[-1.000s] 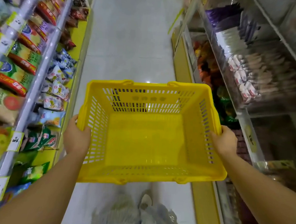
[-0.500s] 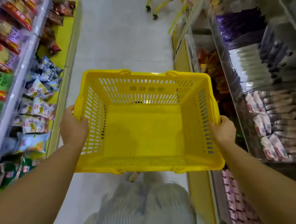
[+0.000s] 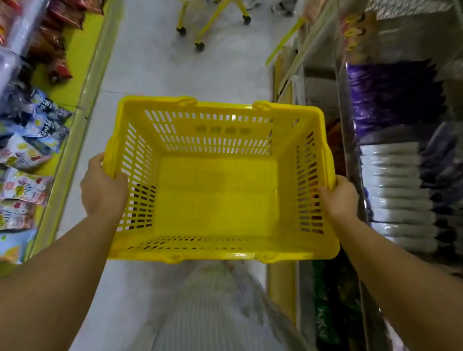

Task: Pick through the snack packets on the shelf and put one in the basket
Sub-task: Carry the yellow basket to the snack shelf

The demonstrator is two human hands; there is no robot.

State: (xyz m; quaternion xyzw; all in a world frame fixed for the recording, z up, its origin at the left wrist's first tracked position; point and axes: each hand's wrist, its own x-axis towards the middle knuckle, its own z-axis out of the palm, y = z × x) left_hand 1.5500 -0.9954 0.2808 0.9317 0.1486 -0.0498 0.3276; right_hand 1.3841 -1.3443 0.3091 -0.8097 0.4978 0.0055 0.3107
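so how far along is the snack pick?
Done: nothing yet; the basket holds no packet. In hand: the left hand and right hand each grip a side rim, holding it over the aisle floor. Left: free a hand, sort through the snack packets on the left shelf and drop one in.

Lighting was bright and even from overhead, and the floor point(image 3: 150, 70) came out kinda washed. The basket point(image 3: 221, 105) was the sharpest bit, with hardly any shadow inside. On the left the snack packets point(image 3: 23, 149) were smeared with motion blur, the right shelves point(image 3: 400, 185) looked dimmer, and the edges bowed fisheye-style.
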